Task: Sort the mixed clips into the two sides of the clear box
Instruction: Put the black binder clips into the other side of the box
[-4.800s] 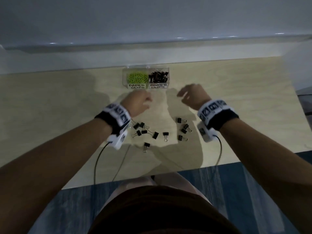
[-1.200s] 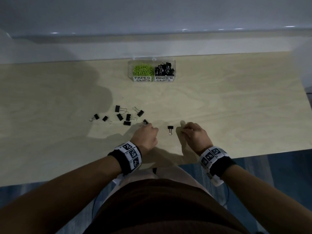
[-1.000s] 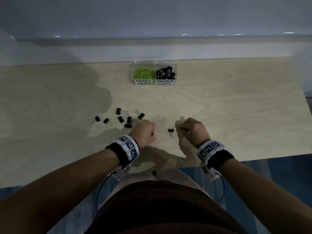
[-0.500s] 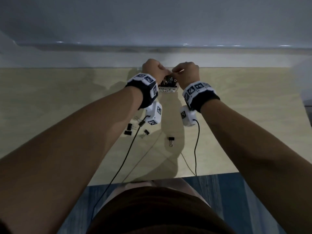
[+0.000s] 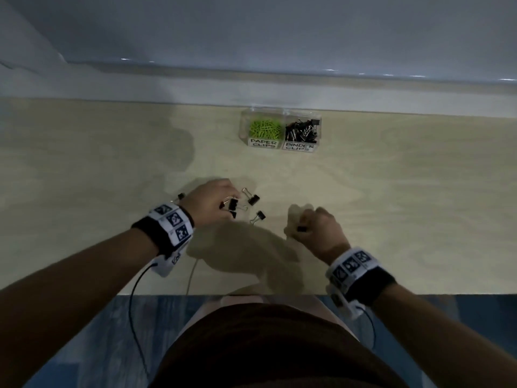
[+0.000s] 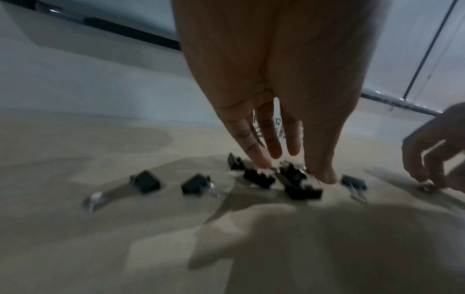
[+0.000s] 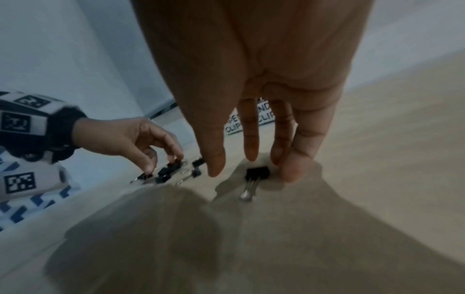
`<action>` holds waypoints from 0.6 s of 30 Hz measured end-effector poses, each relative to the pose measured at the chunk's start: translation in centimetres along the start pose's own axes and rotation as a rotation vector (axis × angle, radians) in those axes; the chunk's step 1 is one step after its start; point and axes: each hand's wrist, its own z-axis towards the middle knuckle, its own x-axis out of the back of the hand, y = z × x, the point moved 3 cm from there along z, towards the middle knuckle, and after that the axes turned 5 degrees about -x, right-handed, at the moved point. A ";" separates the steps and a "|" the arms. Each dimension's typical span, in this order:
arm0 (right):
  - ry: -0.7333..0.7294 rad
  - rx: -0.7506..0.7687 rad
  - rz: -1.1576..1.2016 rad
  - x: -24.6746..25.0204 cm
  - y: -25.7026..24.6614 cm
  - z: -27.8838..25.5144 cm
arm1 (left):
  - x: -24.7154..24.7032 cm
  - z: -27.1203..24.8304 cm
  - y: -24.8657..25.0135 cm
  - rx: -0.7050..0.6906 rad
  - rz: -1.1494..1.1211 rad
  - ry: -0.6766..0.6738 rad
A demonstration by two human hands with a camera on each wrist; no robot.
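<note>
Clear box [image 5: 280,129] at table's far edge, two sides: left labelled PAPER CLIPS, holds green paper clips [image 5: 264,128]; right labelled BINDER CLIPS, holds black binder clips [image 5: 302,130]. Loose black binder clips [image 5: 253,199] with silver handles lie scattered nearer on the table; one separate clip [image 7: 257,172] lies flat, handles toward the camera.

Your head camera looked steeply down from well above the clear box [image 5: 280,132]. Each wrist camera sat low and close, facing along your fingers toward that box [image 7: 264,119]. All three shared the binder clips [image 6: 289,179] before it.
</note>
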 end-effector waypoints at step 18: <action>-0.113 0.640 -0.360 -2.6 -7.9 3.2 | -3.1 -0.2 1.0 -0.149 0.431 -0.212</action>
